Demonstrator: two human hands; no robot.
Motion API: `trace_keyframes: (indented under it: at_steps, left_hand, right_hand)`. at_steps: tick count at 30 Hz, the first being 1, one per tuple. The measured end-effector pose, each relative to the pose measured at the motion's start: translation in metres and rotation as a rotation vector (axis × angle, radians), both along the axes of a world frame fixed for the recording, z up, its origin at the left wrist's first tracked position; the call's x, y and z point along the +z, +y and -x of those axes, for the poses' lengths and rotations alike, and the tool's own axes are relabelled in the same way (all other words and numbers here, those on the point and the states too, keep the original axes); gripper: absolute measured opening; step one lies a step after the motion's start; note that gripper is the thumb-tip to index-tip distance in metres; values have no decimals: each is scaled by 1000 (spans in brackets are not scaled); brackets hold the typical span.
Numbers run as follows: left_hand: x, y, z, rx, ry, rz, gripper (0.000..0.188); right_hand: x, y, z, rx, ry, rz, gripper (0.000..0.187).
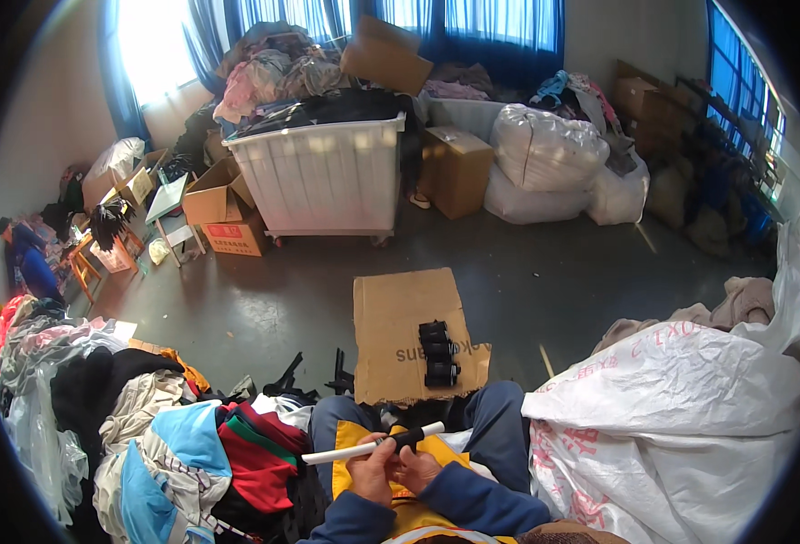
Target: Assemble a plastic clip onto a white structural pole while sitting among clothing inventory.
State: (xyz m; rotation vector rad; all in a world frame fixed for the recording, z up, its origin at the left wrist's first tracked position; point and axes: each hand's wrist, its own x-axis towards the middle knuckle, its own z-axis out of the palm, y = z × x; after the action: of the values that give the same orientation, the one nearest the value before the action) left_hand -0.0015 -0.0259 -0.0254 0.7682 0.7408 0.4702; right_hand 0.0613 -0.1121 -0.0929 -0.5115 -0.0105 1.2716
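A long white tube (345,451) lies slantwise across my lap, with a black wrapped strip (409,439) around its right part. My left hand (370,473) is closed at the tube, its thumb and fingertips at the strip's left end. Close beside it, my right hand (416,471) pinches the strip from below, its fingertips partly hidden. Beyond my knees is a flat piece of cardboard (400,308). Several small black rolls (440,354) stand in a row on its right side.
Piled clothes (173,453) lie at my left. A big white woven sack (654,417) is at my right. Further off are a white wheeled bin (318,177) heaped with fabric, cardboard boxes (454,172) and stuffed plastic bags (545,154). A person in blue (33,258) is at the far left.
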Motion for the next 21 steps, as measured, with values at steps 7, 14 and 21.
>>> trace_keyframes:
  at_steps: [7, 14, 21]
  left_hand:
    - [-13, -21, 5, 0, -79, -289, 22]
    - [-17, 4, 13, -168, -111, -763, 24]
    - [7, 67, 25, 6, 55, -561, 15]
  right_hand:
    - [10, -7, -7, -93, 232, 103, 37]
    - [34, -13, -29, -383, -61, -23, 24]
    - [75, -19, -48, -413, -368, 125, 24]
